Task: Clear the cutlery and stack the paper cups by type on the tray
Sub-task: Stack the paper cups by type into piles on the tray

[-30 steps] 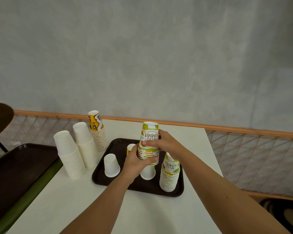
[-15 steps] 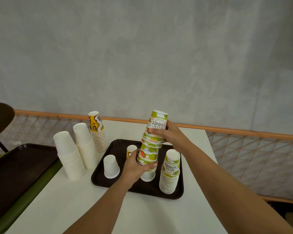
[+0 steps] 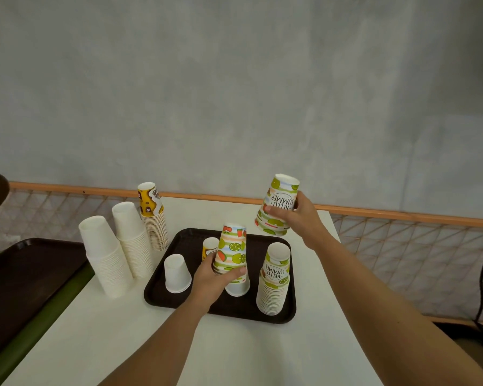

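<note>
A dark brown tray lies on the white table. My left hand grips an upside-down fruit-print cup that sits over a white cup on the tray. My right hand holds a second fruit-print "Hello Summer" cup in the air, above and right of the first. A tall stack of the same print stands at the tray's right. A single white cup stands at the tray's left. A yellow cup peeks out behind my left hand.
Left of the tray stand two tall white cup stacks and a stack topped with a yellow patterned cup. Another dark tray lies on a green surface at far left. A wooden rail with netting runs behind the table.
My right hand has pulled the top fruit-print cup up and to the right, off the cup that my left hand holds. The left hand has stayed on the tray.
</note>
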{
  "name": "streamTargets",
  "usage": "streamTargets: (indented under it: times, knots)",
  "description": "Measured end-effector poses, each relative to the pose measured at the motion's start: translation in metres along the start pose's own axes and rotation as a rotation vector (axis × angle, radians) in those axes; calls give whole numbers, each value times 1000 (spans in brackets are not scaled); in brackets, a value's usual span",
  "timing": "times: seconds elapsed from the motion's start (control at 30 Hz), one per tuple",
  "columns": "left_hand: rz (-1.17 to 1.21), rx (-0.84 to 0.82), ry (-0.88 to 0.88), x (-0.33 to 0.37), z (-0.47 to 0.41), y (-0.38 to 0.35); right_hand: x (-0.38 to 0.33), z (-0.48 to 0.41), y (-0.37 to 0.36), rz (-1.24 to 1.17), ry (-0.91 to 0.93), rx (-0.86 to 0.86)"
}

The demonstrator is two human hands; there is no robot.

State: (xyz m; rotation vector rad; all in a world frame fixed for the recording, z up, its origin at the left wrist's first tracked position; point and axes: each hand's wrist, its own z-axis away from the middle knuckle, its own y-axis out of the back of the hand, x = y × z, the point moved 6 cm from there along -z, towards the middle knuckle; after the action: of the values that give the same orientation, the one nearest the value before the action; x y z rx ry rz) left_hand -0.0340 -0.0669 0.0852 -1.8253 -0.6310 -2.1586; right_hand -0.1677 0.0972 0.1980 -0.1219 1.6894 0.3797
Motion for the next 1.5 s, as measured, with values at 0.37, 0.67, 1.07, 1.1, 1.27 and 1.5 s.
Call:
streamTargets:
  times: [0.37, 0.67, 1.07, 1.1, 1.27, 1.5]
  knots:
    - [37, -6, -11, 6, 3, -2, 46, 34, -2, 187, -76, 13]
    - [45, -8, -22, 13, 5, 1, 64, 48, -9, 262, -160, -84]
    - [20, -8, -94, 48, 3, -7, -16, 45, -12, 267, 173, 0]
    - [17, -11, -114, 54, 3, -10, -21, 44, -15, 264, 182, -35]
    - [24, -68, -180, 77, -1, -28, -40, 39, -19, 227, 225, -114]
    - [-3, -157, -189, 90, -8, -60, -45, 36, 5, 307, 290, -32]
